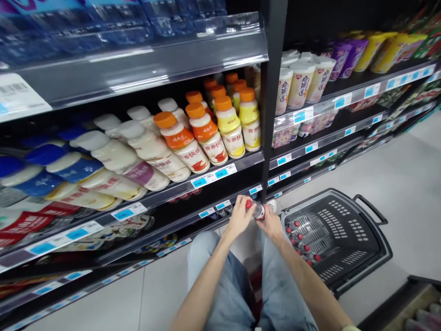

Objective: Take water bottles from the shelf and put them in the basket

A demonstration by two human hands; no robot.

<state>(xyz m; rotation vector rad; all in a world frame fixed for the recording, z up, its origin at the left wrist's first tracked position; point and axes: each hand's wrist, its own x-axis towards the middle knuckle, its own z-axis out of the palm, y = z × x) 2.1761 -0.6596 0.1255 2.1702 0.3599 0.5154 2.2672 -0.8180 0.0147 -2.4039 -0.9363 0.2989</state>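
Between both hands, over my knees, I hold a small clear bottle [258, 210] with a red cap and a reddish label. My left hand [240, 215] has its fingers closed around the capped end. Around the lower, labelled end is my right hand [270, 224], also closed. The bottle lies tilted, its cap toward the left. To the right of my legs, a dark grey shopping basket [361, 257] stands on the floor. Several clear bottles with red caps [303, 243] stand in its left part.
Shelves run along the left and front, with white drink bottles with orange caps [200, 133] above my hands. White cups [303, 82] stand on the shelf further right. The basket's handle [372, 209] sticks up. A dark-edged bin [382, 308] is at the lower right.
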